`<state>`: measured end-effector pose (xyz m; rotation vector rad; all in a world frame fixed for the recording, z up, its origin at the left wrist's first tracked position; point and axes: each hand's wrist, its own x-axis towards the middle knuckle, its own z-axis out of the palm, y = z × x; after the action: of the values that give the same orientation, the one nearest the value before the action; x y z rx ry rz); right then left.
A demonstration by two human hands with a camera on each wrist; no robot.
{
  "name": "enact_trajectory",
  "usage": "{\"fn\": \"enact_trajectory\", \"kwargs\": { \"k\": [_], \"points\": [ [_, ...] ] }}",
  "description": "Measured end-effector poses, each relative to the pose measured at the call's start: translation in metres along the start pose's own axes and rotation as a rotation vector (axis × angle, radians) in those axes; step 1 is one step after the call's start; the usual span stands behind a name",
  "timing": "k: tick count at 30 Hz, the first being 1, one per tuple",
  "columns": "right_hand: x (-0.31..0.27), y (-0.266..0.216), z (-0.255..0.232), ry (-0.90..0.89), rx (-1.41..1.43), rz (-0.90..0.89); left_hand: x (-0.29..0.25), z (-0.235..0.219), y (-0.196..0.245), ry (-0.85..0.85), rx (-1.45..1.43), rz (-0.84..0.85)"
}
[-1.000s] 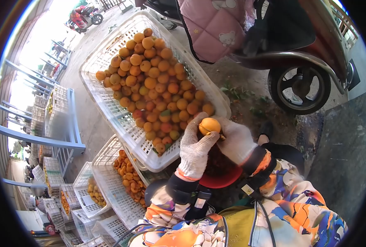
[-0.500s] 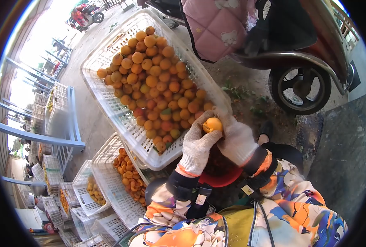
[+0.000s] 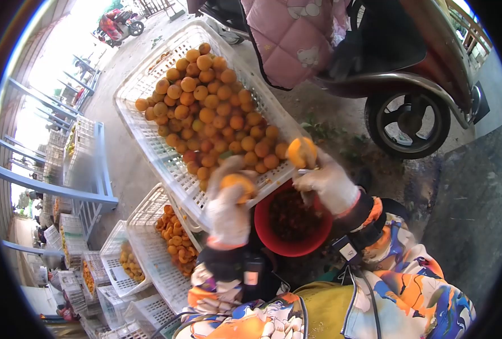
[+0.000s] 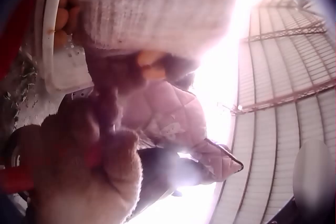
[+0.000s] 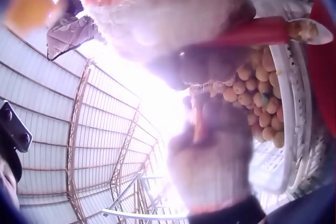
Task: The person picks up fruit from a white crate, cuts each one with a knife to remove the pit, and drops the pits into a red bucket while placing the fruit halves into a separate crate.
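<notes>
My gloved left hand [image 3: 228,209], blurred, holds an orange apricot piece [image 3: 238,189] over the near edge of the big white crate [image 3: 206,217]. In the left wrist view that apricot [image 4: 152,66] shows between the fingers. My right hand [image 3: 327,183] grips a red-handled tool [image 5: 252,30] with a pale curved end smeared with pulp. A second apricot piece [image 3: 302,152] sits right at the right hand's fingertips; I cannot tell whether they hold it. Under the right hand, a red basin [image 3: 262,234] contains dark brown bits. Whole apricots [image 3: 211,101] are heaped in the crate.
Lower left, another white crate [image 3: 149,248] holds split apricots [image 3: 177,240], with further crates [image 3: 112,260] beyond. A scooter [image 3: 398,85] with a pink quilted cover [image 3: 287,45] stands at the upper right. A blue metal frame [image 3: 64,192] runs along the left.
Both hands were together around one apricot. They have parted: the left hand moved left over the crate with one piece, the right stays right near another. More of the red basin shows.
</notes>
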<state>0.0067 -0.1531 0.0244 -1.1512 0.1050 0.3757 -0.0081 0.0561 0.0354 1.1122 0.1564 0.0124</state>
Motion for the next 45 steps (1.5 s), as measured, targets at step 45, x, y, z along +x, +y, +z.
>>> {"fn": "enact_trajectory", "kwargs": {
  "k": [45],
  "points": [
    [-0.008, -0.043, 0.032, 0.175, 0.286, -0.549, 0.0, 0.046, -0.065, -0.207, -0.625, -0.62]
  ]
}}
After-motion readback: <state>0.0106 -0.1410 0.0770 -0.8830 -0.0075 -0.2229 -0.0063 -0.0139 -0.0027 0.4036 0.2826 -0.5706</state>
